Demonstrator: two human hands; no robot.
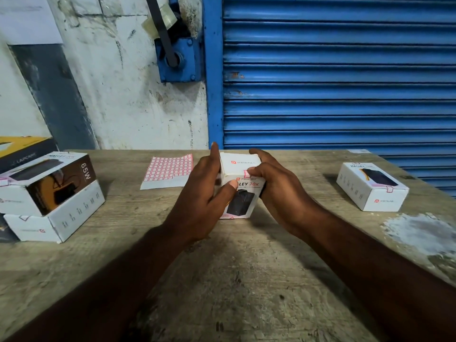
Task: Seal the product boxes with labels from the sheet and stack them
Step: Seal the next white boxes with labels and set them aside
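Wooden table [246,280], product box [240,191] between both hands, left hand [204,196] and right hand [274,183] gripping it

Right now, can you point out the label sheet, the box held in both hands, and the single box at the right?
label sheet [169,169]: head view, red-bordered label grid.
held box [240,164]: head view, white top face.
single box [370,180]: head view, printed top face.

Table [246,280]: worn wood, pale patch [419,233] at right.
Far middle: label sheet [167,172].
Middle: upright box [243,203].
Right: flat box [370,191].
Left: box stack [56,188].
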